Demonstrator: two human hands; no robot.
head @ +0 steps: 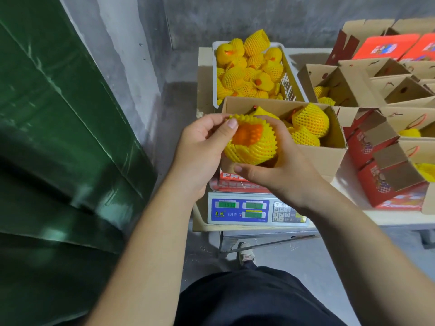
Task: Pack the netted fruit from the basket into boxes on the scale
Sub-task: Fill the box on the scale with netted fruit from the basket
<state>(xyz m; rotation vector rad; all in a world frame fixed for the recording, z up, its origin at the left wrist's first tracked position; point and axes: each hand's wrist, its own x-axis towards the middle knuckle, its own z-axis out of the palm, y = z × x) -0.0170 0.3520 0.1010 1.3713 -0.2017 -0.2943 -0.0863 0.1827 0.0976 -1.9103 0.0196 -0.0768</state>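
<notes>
Netted fruit (250, 143), frame centre: gripped between left hand (200, 147) and right hand (282, 165), fingers curled round it; open box (329, 156) lay just behind, upper right.

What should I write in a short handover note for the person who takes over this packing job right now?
Hands: the left hand and the right hand both grip one netted fruit, held at the near edge of the open box.
Things: this box sits on the scale and already holds several netted fruits. The white basket behind it is full of netted fruit.
Done: the box is partly filled; the boxes to the right also hold some fruit.
Left: put the held fruit into the box, fill it by weight (the display is too blurred to read), then go on with the basket.
</notes>
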